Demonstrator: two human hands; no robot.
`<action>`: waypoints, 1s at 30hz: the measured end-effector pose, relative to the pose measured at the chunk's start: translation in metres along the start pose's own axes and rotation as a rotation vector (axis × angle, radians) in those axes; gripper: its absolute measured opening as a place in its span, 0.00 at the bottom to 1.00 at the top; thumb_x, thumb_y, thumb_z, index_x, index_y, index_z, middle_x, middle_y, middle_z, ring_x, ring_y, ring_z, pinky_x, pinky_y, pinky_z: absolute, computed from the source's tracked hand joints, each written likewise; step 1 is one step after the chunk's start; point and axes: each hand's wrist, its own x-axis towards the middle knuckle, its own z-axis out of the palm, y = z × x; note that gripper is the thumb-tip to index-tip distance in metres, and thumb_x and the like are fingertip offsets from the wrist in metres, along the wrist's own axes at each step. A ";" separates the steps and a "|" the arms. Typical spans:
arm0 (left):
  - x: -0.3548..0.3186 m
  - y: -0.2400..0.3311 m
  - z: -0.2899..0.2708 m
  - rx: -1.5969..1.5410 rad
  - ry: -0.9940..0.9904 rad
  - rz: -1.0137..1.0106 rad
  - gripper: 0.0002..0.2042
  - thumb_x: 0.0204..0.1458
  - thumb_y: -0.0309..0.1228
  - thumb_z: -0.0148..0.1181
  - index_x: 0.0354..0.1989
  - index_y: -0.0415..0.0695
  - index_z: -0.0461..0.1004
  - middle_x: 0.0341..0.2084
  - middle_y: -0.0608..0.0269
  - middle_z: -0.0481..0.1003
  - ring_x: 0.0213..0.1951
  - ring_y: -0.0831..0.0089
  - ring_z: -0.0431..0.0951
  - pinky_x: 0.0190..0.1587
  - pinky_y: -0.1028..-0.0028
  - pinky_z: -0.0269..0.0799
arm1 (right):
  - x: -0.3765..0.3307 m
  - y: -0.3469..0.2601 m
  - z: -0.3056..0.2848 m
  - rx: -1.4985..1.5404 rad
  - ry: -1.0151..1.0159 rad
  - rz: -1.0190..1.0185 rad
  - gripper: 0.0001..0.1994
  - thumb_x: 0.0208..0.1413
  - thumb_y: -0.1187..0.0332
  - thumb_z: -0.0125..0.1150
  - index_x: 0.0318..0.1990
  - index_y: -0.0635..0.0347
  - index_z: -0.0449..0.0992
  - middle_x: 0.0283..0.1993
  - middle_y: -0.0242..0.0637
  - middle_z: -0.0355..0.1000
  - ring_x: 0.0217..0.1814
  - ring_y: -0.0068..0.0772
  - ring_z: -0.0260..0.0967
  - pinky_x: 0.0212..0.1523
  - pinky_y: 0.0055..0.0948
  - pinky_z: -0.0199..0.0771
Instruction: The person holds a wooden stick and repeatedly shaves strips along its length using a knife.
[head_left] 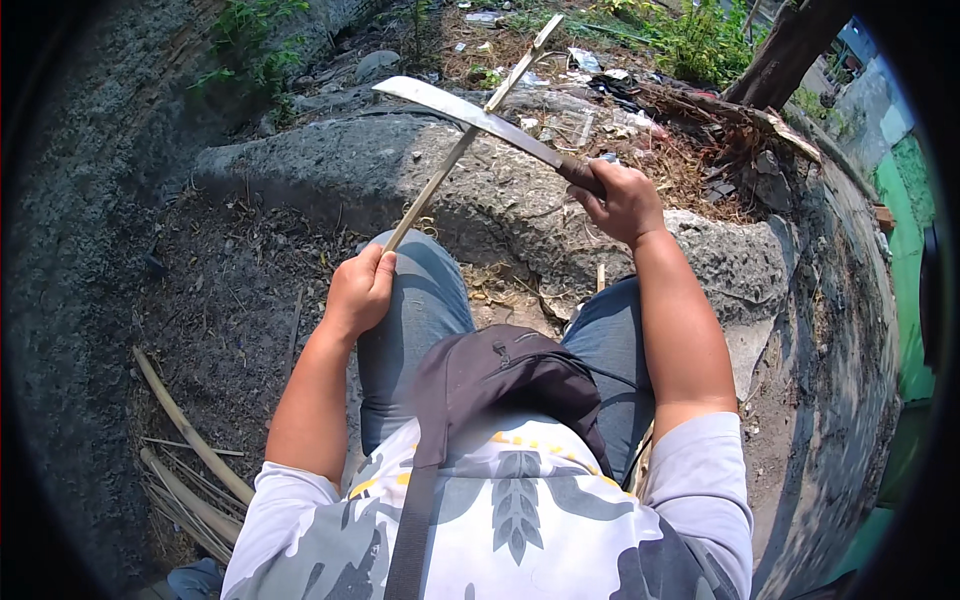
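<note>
Across knife (pixel 515 137), slim pale stick (pixel 437 182)

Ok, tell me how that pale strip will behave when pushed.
The strip is probably stiff: gripped low by the left hand, it runs nearly straight. Being thin, it looks light for its length and might flex under a hard push.

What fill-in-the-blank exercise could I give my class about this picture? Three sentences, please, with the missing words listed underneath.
1. The person's right hand grips the brown handle of the curved metal blade, whose tip points toward the picture's ____ side, not its right.
2. The person's left hand holds the long, thin, pale wood-like strip near its ____ end, not its upper one.
3. The denim trousers on the person are coloured ____.

Missing words: left; lower; blue.
</note>
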 end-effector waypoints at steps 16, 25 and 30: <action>0.002 0.001 0.002 0.039 0.037 0.055 0.15 0.69 0.39 0.51 0.35 0.39 0.73 0.21 0.46 0.73 0.25 0.49 0.76 0.31 0.57 0.68 | 0.000 -0.003 0.003 -0.079 -0.010 -0.065 0.20 0.59 0.45 0.66 0.37 0.52 0.74 0.31 0.41 0.79 0.36 0.48 0.80 0.40 0.46 0.78; 0.004 0.004 -0.001 0.119 -0.033 0.043 0.15 0.68 0.39 0.52 0.35 0.40 0.73 0.24 0.42 0.77 0.32 0.37 0.78 0.35 0.47 0.70 | -0.011 -0.009 0.002 -0.109 -0.127 0.006 0.20 0.61 0.44 0.64 0.38 0.52 0.73 0.36 0.41 0.80 0.37 0.50 0.81 0.40 0.48 0.80; 0.000 0.004 0.001 0.069 0.016 0.040 0.15 0.68 0.39 0.52 0.35 0.40 0.73 0.25 0.42 0.77 0.32 0.38 0.78 0.35 0.48 0.70 | -0.006 -0.018 0.003 -0.141 0.087 -0.236 0.18 0.58 0.48 0.68 0.36 0.52 0.72 0.30 0.37 0.78 0.36 0.47 0.80 0.40 0.45 0.78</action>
